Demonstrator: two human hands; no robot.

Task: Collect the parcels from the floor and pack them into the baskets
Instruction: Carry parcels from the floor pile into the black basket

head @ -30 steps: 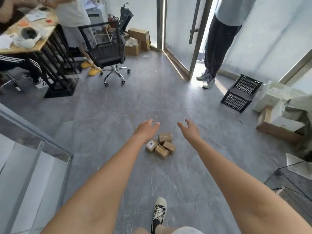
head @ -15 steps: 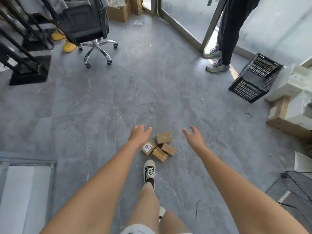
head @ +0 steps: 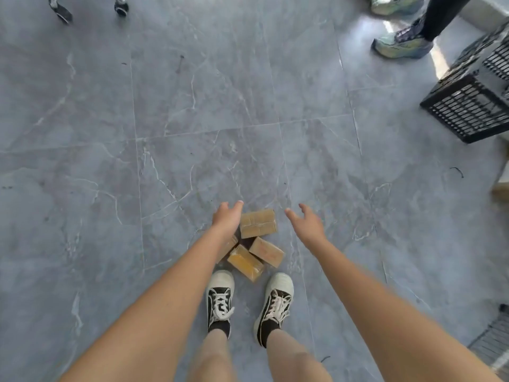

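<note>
Both bare arms reach forward and down, toward 12 o'clock. The left hand (head: 227,219) is flat and loose, fingers straight, holding nothing. The right hand (head: 308,223) sits at its 3 o'clock side, well apart, fingers spread and a little bent, also holding nothing. Two feet stand below, toes pointing to 12 o'clock.

No readable text, label, brand or number is showing anywhere; the small brown tape-wrapped cardboard parcels (head: 257,224) on the floor are showing only plain faces.
</note>
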